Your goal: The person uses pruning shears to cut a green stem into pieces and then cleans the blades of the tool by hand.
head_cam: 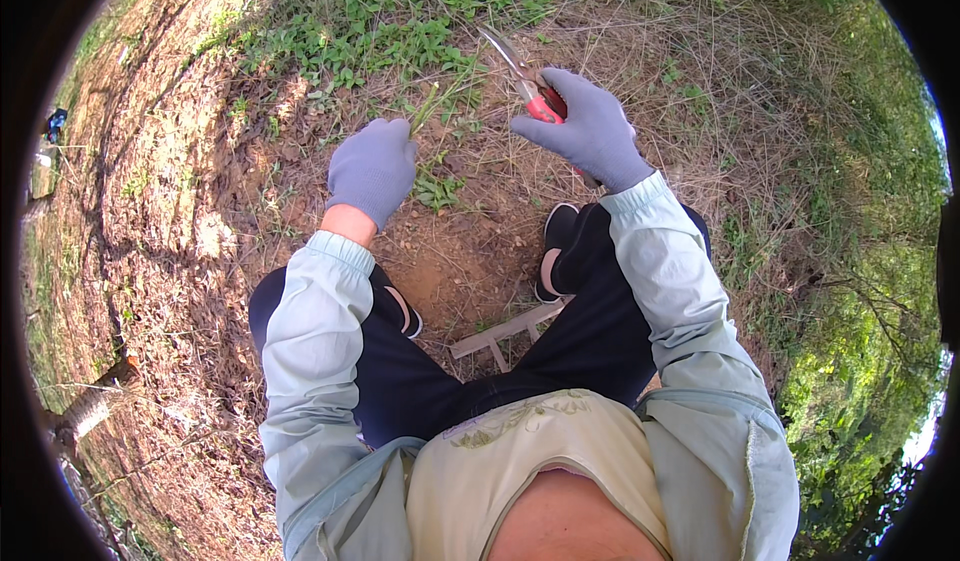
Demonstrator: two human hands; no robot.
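My left hand, in a grey knit glove, is closed around thin green plant stems whose ends stick out past the fingers. In my right hand, gloved alike, lie pruning shears with red handles. Their metal blades point up and to the left, over the ground beyond my hands. The shears' lower handle parts are mostly hidden by the palm. A small leafy green plant is on the bare soil between my hands.
Low green plants grow ahead, with dry grass to the right. A low seat's frame bar shows between my legs, near my black shoes. A cut branch or trunk is at the far left; leafy bushes stand at right.
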